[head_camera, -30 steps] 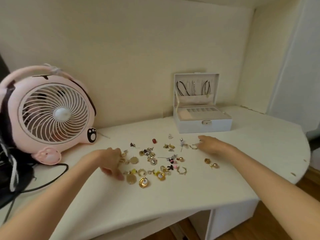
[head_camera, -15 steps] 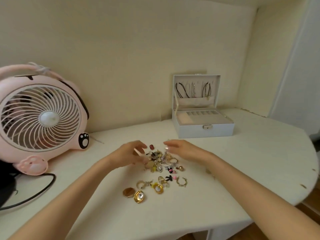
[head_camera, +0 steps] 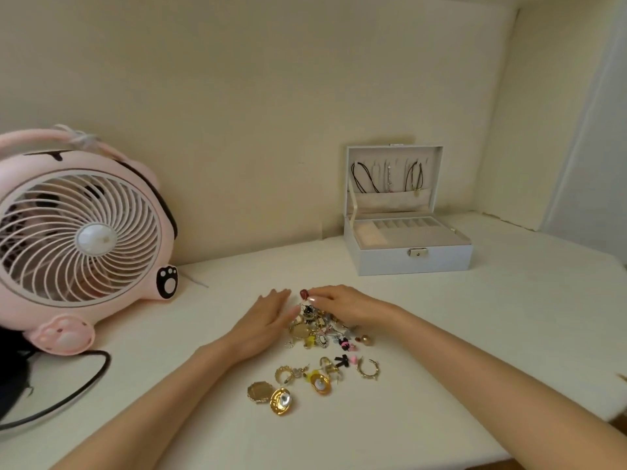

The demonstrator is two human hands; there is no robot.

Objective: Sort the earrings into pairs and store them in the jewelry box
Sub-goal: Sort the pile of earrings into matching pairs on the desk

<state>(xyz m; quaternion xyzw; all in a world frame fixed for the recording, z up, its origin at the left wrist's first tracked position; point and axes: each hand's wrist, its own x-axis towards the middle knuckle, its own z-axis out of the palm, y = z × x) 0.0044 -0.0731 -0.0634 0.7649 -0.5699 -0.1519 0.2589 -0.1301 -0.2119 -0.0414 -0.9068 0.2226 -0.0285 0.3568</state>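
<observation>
Plainly, the left hand (head_camera: 268, 320) lays straight fingers (head_camera: 278, 300) against the left side of the earring heap (head_camera: 317, 330). The right hand (head_camera: 349, 308) cups the heap's far side, and whether it pinches anything is unclear. Loose earrings (head_camera: 319, 381) lie nearer the body. The open jewelry box (head_camera: 414, 259) stands beyond on the desk (head_camera: 475, 334), nearer the right hand.

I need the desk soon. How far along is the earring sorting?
Barely started. Done: only the box stands open, and its tray shows no earrings. In hand: the left hand and right hand cup the pile from both sides. Left: no pairs are set apart, loose earrings lie nearer the person, and everything still needs pairing and storing.
</observation>
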